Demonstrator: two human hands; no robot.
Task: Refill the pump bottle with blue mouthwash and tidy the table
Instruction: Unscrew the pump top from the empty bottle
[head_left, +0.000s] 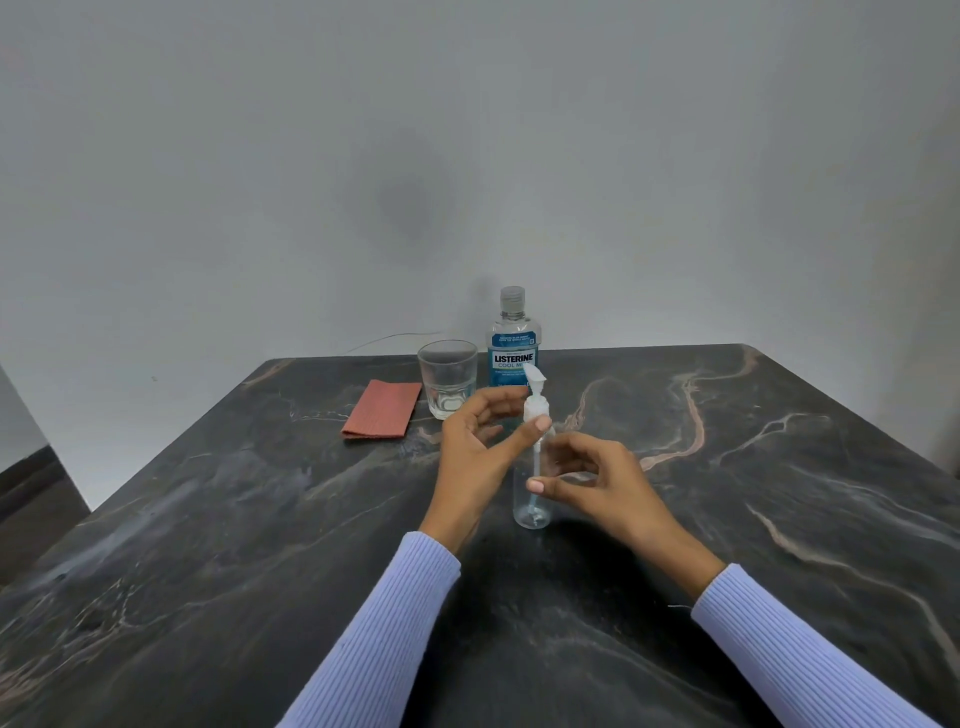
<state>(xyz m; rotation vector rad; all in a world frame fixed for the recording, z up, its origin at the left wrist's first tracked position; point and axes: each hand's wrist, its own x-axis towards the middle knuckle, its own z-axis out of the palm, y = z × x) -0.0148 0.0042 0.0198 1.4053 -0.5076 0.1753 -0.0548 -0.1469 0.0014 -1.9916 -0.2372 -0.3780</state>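
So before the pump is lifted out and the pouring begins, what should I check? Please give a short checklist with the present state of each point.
1. Pump bottle stands upright on the table: ok.
2. Right hand steadies the bottle body: ok, thumb and fingers curl around it.
3. Left hand grips the white pump head: ok, thumb and fingers at the collar.
4. Pump fully unscrewed: cannot tell.
5. Listerine bottle opened for pouring: not ok, its cap is on.
6. Pump bottle empty: ok, it looks clear, with no blue liquid.
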